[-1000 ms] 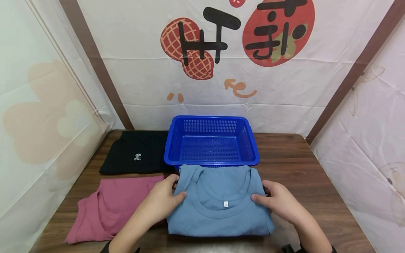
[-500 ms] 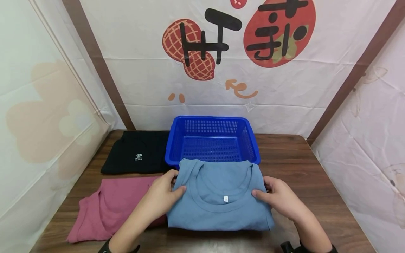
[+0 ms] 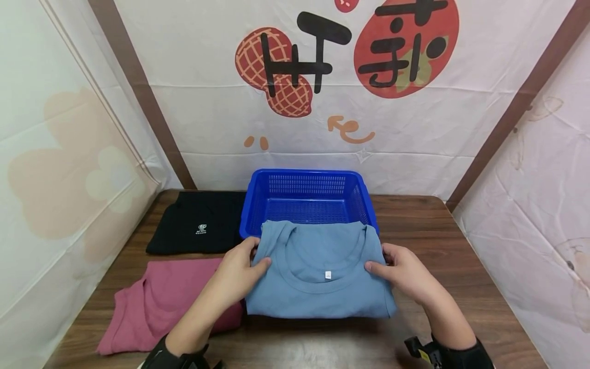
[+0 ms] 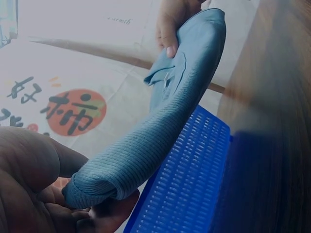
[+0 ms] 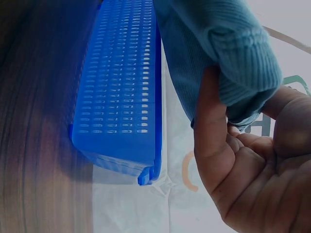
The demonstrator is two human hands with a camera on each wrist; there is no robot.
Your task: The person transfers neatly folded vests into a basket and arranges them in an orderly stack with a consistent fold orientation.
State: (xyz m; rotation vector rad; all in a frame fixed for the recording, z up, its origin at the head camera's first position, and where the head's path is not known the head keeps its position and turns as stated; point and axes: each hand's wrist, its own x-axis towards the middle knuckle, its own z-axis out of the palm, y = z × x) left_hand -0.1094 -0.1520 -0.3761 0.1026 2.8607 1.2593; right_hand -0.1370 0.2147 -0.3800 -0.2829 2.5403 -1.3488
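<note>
A folded light-blue T-shirt (image 3: 322, 256) with a small white neck label is held up between both hands, its collar facing up. My left hand (image 3: 238, 271) pinches its left side, thumb on top and fingers underneath. On the opposite side my right hand (image 3: 405, 269) grips it the same way. In the left wrist view the shirt (image 4: 150, 136) looks like a thick folded roll raised off the table. Right behind it stands a blue plastic basket (image 3: 304, 177); the shirt's far edge covers the basket's front rim. Fingers (image 5: 211, 121) curl under the fabric in the right wrist view.
To the left lie a folded black garment (image 3: 198, 220) with a small white print and, nearer, a folded pink garment (image 3: 161, 297). They rest on a brown wooden table (image 3: 438, 246). A printed white cloth wall (image 3: 207, 102) rises behind the basket.
Both hands have carried the blue T-shirt forward, towards the basket, so that its far edge now covers the front rim. The basket and the other garments have stayed in place.
</note>
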